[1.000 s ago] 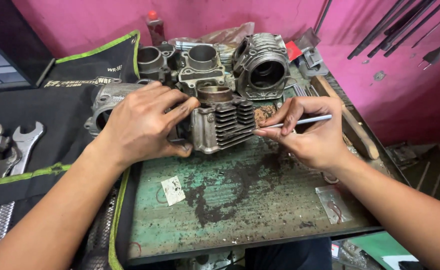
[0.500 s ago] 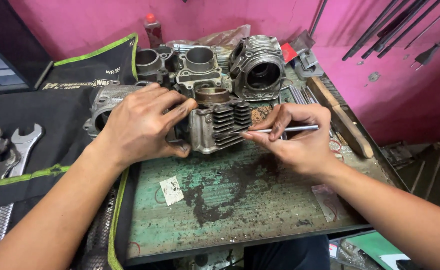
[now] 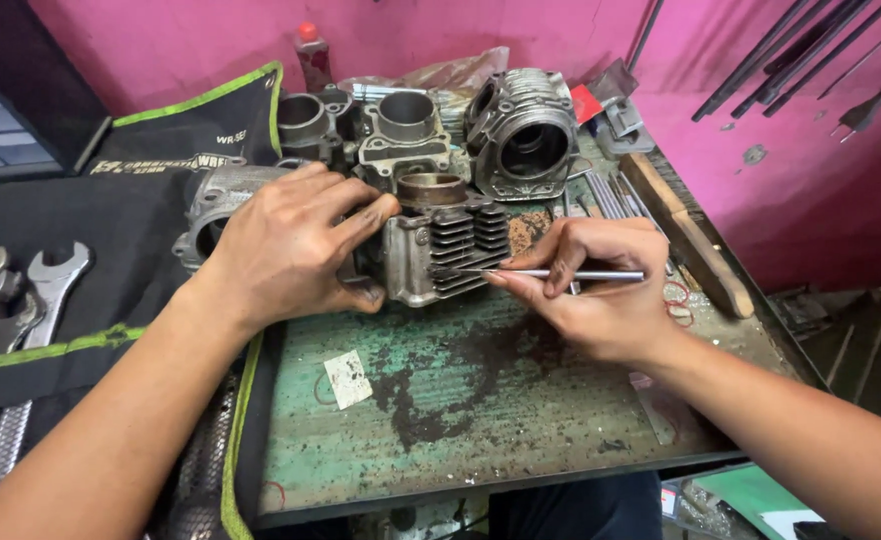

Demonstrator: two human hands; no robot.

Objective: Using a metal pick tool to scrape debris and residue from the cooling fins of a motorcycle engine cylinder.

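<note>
Here, left hand (image 3: 291,245) clamped over finned engine cylinder (image 3: 446,250) near the bench's (image 3: 521,400) back edge; right hand (image 3: 591,290) pinching thin metal pick (image 3: 581,274) against fins. Probably heavy, rigid, greasy; best gripped around the solid body, not the fins.

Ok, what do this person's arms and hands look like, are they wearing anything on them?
Both forearms are bare as far as the picture shows: no sleeves, gloves, watch or rings. The left hand has dark grime on its fingertips; the right hand looks smudged too.
</note>
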